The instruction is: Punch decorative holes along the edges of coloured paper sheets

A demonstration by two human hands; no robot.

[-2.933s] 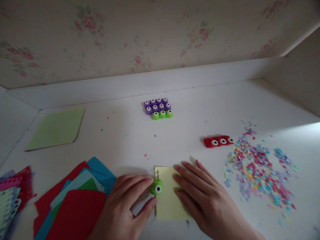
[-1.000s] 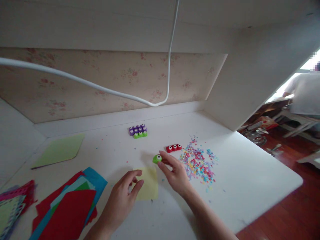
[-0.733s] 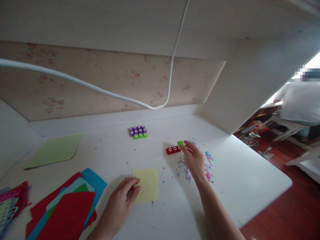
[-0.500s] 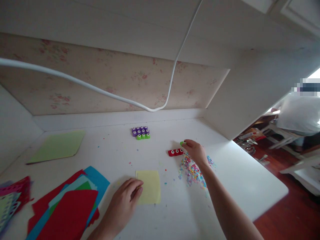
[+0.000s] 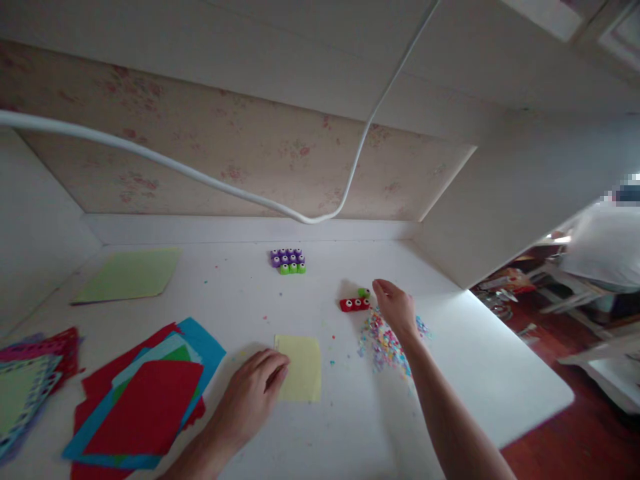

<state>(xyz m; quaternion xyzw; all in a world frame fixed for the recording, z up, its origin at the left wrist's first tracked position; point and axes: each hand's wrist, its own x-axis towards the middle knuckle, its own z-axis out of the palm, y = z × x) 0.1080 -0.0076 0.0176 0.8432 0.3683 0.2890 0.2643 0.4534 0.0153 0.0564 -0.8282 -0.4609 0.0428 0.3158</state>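
My left hand [image 5: 255, 385] rests at the left edge of a square yellow paper sheet [image 5: 306, 370], with curled fingers and the thumb close to the index finger on that edge. My right hand [image 5: 396, 308] hovers just right of a small green craft punch [image 5: 363, 293], apart from it, with slightly bent fingers and nothing seen in them. That green punch stands right behind a row of red craft punches [image 5: 355, 305]. Below my right wrist lies a heap of colourful paper confetti [image 5: 385, 340]. Purple punches [image 5: 283, 259] and green punches [image 5: 293, 269] stand in rows farther back.
Overlapping red, blue and green sheets [image 5: 150, 400] lie at the left. Beyond them are light green sheets [image 5: 130, 273] and patterned cut-out sheets [image 5: 30, 380]. A white cable [image 5: 210, 180] hangs across the view. The white table [image 5: 490, 373] ends at the right, near a person [image 5: 600, 247].
My right hand has let go of the green punch behind the red row and drawn slightly away to the right. My left hand stays at the yellow sheet. The view has shifted slightly.
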